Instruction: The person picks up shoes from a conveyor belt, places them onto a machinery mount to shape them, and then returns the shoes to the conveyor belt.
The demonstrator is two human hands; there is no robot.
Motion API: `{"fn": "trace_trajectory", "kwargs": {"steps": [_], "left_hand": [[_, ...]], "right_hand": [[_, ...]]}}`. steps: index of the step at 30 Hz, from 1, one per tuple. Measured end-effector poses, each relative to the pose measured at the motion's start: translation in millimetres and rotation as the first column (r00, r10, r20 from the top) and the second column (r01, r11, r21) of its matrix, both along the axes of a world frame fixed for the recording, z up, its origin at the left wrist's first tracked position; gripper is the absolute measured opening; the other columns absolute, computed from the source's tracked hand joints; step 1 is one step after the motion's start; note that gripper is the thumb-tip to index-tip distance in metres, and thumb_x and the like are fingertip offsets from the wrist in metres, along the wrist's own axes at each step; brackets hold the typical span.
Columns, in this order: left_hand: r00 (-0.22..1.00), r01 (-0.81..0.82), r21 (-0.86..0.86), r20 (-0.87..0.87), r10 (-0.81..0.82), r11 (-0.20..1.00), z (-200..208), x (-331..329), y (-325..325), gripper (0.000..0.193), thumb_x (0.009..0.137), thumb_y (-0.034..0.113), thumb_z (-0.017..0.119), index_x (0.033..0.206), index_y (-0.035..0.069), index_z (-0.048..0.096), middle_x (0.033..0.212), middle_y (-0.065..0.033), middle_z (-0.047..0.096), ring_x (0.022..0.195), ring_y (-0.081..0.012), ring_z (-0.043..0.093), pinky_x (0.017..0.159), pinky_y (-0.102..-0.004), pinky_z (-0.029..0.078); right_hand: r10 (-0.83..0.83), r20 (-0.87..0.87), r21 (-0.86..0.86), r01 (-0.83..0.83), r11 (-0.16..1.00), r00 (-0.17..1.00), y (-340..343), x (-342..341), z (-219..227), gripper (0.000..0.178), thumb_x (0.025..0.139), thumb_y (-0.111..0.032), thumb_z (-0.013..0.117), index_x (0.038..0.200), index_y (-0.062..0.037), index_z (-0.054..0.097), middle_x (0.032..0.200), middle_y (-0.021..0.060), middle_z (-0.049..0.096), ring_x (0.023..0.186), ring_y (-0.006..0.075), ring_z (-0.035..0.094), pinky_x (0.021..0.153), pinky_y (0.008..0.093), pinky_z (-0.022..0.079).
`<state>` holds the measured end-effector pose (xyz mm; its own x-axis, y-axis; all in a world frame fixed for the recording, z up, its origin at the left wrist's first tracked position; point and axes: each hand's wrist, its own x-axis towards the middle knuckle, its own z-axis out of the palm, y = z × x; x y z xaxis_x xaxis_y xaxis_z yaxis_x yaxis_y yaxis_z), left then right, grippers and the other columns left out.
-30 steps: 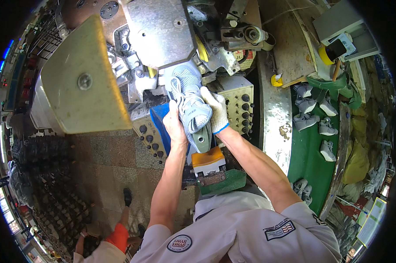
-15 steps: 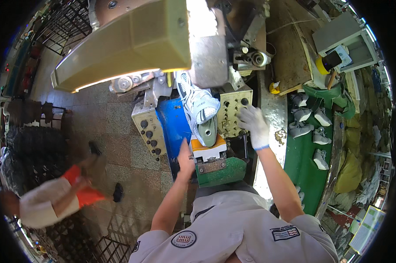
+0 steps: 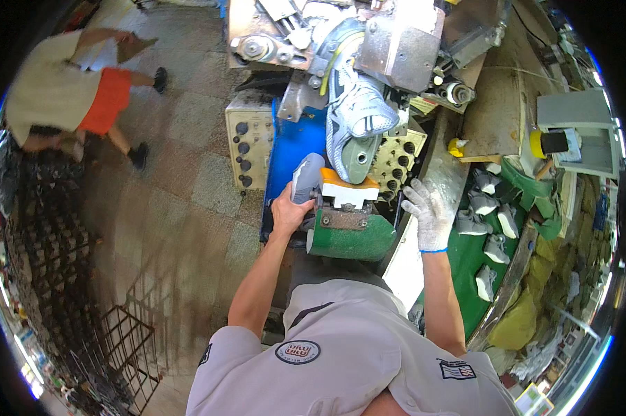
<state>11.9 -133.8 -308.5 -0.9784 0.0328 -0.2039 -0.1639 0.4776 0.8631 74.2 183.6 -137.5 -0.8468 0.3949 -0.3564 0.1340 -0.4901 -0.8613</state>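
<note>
A white and grey sneaker (image 3: 363,104) sits in the machine, toe away from me, with a green last (image 3: 361,158) filling its heel opening. Its heel end rests by an orange and white support (image 3: 354,191) above a green guard (image 3: 351,239). My bare left hand (image 3: 287,213) is closed around a grey, rounded piece that looks like a shoe sole (image 3: 306,179), held upright left of the support. My right hand (image 3: 425,216), in a white glove, is open with fingers spread, holding nothing. It hovers right of the guard, near the knobbed control panel (image 3: 400,159).
Several grey shoes (image 3: 485,284) lie on a green belt (image 3: 465,315) to the right. Metal machine parts (image 3: 403,52) overhang the sneaker. Another control box (image 3: 249,142) stands left. A person in orange shorts (image 3: 105,100) walks at far left, near dark racks (image 3: 42,229).
My left hand has brought up the grey sole beside the support. The right hand has drawn back from the control panel. My view has shifted, and the other person has moved farther away.
</note>
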Motion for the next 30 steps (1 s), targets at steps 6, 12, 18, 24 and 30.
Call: {"fn": "trace_trajectory", "kwargs": {"steps": [6, 12, 18, 24, 30], "left_hand": [[0.978, -0.19, -0.072, -0.097, 0.182, 0.979, 165.1, 29.1, -53.2, 0.067, 0.066, 0.014, 0.091, 0.127, 0.003, 0.064, 0.105, -0.0144, 0.075, 0.093, -0.02, 0.07, 0.084, -0.035, 0.055], [0.888, -0.152, -0.433, -0.455, -0.07, 0.888, 337.6, 41.2, -9.3, 0.068, 0.068, 0.021, 0.09, 0.127, 0.0, 0.063, 0.108, -0.0216, 0.072, 0.098, -0.0339, 0.072, 0.086, -0.037, 0.056], [0.877, 0.227, 0.166, -0.464, -0.127, 0.96, 356.9, 42.0, 52.8, 0.054, 0.091, 0.034, 0.076, 0.128, -0.003, 0.064, 0.122, -0.0207, 0.068, 0.106, -0.0267, 0.069, 0.095, -0.0367, 0.053], [0.82, 0.176, 0.856, 0.146, -0.554, 0.487, 273.1, 22.6, 186.6, 0.046, 0.095, 0.03, 0.071, 0.122, -0.008, 0.067, 0.11, -0.0093, 0.071, 0.099, -0.0163, 0.066, 0.09, -0.0305, 0.05], [0.615, 0.365, 0.677, 0.34, -0.712, 0.639, 192.2, 93.5, 323.3, 0.039, 0.096, 0.028, 0.071, 0.114, -0.007, 0.071, 0.103, -0.0083, 0.072, 0.089, -0.0166, 0.068, 0.082, -0.0303, 0.055]], "right_hand": [[0.172, -0.029, 0.208, -0.163, 0.964, 0.985, -61.4, -6.8, 79.1, 0.06, 0.098, -0.021, 0.064, 0.143, 0.0118, 0.041, 0.13, 0.0253, 0.061, 0.112, 0.0323, 0.067, 0.088, 0.0381, 0.058], [0.403, -0.272, 0.223, -0.35, 0.91, 0.874, -162.2, -19.8, 134.4, 0.072, 0.089, -0.028, 0.075, 0.146, 0.0028, 0.044, 0.122, 0.0109, 0.064, 0.104, 0.0179, 0.062, 0.091, 0.031, 0.051], [0.23, -0.384, -0.056, -0.271, 0.961, 0.894, -62.3, -9.4, 141.6, 0.052, 0.089, -0.029, 0.069, 0.128, 0.003, 0.056, 0.109, 0.0072, 0.067, 0.093, 0.0144, 0.064, 0.082, 0.0309, 0.053], [-0.116, -0.289, -0.182, 0.065, 0.981, 0.95, 29.8, 67.2, 123.3, 0.049, 0.086, -0.02, 0.065, 0.129, 0.0014, 0.057, 0.109, 0.0097, 0.069, 0.094, 0.0169, 0.069, 0.083, 0.0314, 0.056], [-0.266, 0.036, 0.417, 0.227, 0.88, 0.963, 137.8, 177.4, 64.7, 0.062, 0.087, -0.033, 0.071, 0.133, 0.0046, 0.055, 0.111, 0.0129, 0.069, 0.097, 0.0185, 0.063, 0.089, 0.0334, 0.051]]}}
